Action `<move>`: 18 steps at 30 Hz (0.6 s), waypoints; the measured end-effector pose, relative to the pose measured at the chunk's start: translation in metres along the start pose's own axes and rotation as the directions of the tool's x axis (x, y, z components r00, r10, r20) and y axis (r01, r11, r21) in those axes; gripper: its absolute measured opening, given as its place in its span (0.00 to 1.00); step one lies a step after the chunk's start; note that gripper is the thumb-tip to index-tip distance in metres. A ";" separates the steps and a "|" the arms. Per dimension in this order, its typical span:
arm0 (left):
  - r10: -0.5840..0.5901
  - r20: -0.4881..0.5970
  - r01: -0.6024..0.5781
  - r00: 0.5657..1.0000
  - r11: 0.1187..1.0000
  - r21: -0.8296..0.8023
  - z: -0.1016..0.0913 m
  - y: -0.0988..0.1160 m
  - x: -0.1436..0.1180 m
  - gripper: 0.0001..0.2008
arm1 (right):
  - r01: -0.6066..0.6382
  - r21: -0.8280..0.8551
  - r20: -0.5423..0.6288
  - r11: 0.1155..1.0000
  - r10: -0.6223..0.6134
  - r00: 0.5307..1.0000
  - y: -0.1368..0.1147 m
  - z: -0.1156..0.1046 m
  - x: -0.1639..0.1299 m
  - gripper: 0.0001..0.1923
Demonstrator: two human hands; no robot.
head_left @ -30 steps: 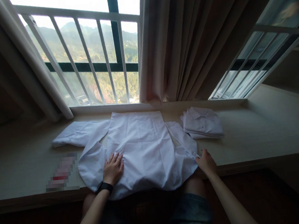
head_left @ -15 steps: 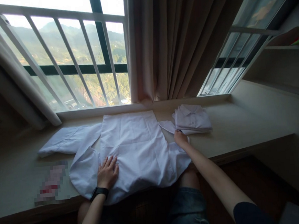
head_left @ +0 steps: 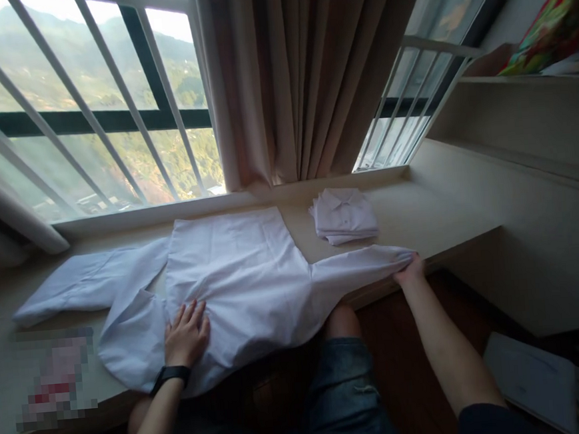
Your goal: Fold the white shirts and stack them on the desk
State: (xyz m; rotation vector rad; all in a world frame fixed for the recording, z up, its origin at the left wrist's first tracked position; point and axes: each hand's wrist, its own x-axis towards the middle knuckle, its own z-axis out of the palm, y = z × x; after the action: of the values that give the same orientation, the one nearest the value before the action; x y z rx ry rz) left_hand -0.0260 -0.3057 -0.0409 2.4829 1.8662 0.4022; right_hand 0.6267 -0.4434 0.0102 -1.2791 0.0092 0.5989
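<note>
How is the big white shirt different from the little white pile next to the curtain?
The spread shirt lies open and flat with its sleeves stretched out; the folded pile is a small, neat stack. The left hand presses the spread shirt and the right hand grips its sleeve end; nobody touches the folded pile. Both are white, on the same ledge.

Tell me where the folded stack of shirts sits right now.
The folded stack lies on the sill right of centre, below the curtain, just beyond the sleeve the right hand holds.

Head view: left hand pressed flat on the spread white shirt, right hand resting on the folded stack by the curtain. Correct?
Not quite. In the head view the right hand grips the shirt's sleeve end, pulled out sideways; the folded stack lies untouched. The left hand is flat on the white shirt.
</note>
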 end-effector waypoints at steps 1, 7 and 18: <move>0.000 0.004 0.000 1.000 1.000 0.005 0.000 0.000 0.000 0.27 | -0.048 -0.028 -0.034 0.998 0.047 0.998 0.010 -0.008 -0.002 0.24; 0.004 0.029 -0.006 1.000 0.999 0.046 0.001 -0.001 0.002 0.27 | -0.153 0.092 -0.073 0.984 0.160 0.985 0.008 -0.027 -0.004 0.27; 0.006 0.042 -0.009 0.999 0.997 0.078 -0.006 0.005 0.003 0.28 | -0.043 0.089 0.048 0.995 0.039 0.998 -0.101 0.008 -0.001 0.04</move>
State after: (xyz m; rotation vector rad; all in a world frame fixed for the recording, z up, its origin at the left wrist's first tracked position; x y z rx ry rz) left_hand -0.0219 -0.3052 -0.0340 2.5273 1.8928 0.2812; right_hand 0.6661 -0.4526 0.1030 -1.1796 0.0238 0.6562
